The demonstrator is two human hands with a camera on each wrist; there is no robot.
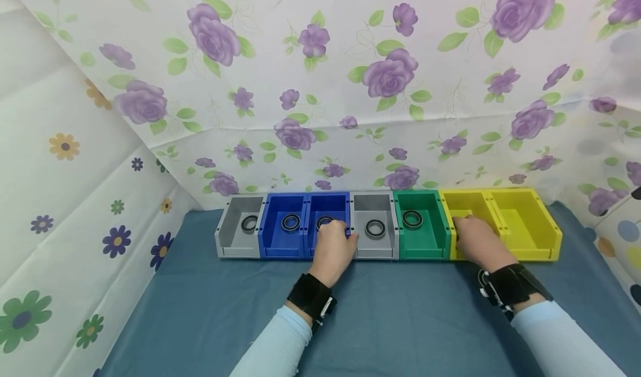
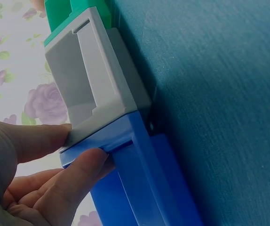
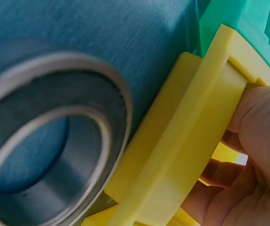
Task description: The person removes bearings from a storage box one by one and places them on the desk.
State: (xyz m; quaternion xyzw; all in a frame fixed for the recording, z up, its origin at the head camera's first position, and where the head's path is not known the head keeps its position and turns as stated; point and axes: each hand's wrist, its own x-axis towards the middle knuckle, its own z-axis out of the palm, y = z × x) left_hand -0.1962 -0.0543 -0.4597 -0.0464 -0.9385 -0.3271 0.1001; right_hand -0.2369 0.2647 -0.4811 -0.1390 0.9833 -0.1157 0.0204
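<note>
Seven bins stand in a row. My left hand (image 1: pixel 333 249) is at the adjoining side walls of a blue bin (image 1: pixel 328 201) and a grey bin (image 1: pixel 374 253). In the left wrist view its thumb (image 2: pixel 45 140) is on the grey rim, and a bent finger (image 2: pixel 85 167) reaches inside the blue wall. My right hand (image 1: pixel 476 241) reaches into a yellow bin (image 1: pixel 463 200), near the green bin (image 1: pixel 423 249). Its fingers (image 3: pixel 224 202) are curled behind the front wall; their tips are hidden, and I cannot tell whether they hold anything. A bearing (image 1: pixel 324 220) shows partly behind my left hand.
More bearings (image 1: pixel 290 222) lie in other bins. Another yellow bin (image 1: pixel 521 216) ends the row at the right. Close before the right wrist camera is a large-looking bearing (image 3: pixel 83 66). Blue cloth (image 1: pixel 400 321) covers the table, with a flowered sheet (image 1: pixel 345 160) behind the bins.
</note>
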